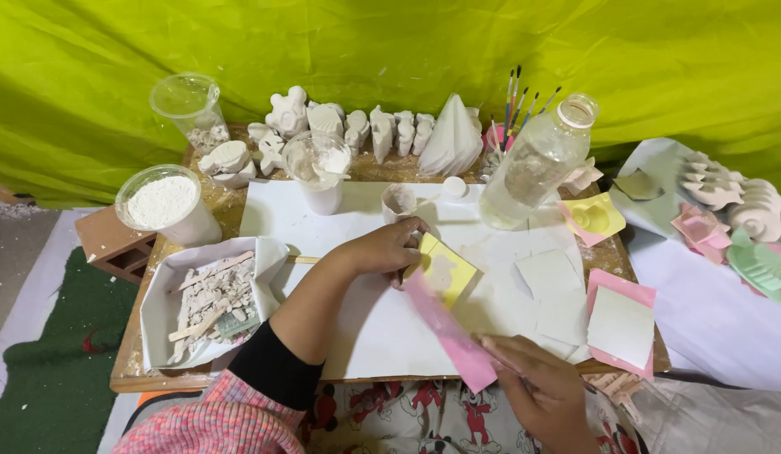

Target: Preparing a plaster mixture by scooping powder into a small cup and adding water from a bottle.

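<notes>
My left hand (386,248) rests on the upper left corner of a yellow mould (445,269) filled with white plaster, holding it down on the white sheet (374,324). My right hand (538,382) grips the near end of a long pink flat strip (445,328). The strip's far end lies across the yellow mould's near edge. Both hands work at the middle of a low wooden table (134,378).
A tub of white powder (165,206), two clear cups (189,105) (319,168), white plaster figures (357,126), a clear bottle (538,160) and brushes (515,101) line the back. A tray of plaster scraps (210,298) sits left. Pink and yellow moulds (622,324) (592,217) lie right.
</notes>
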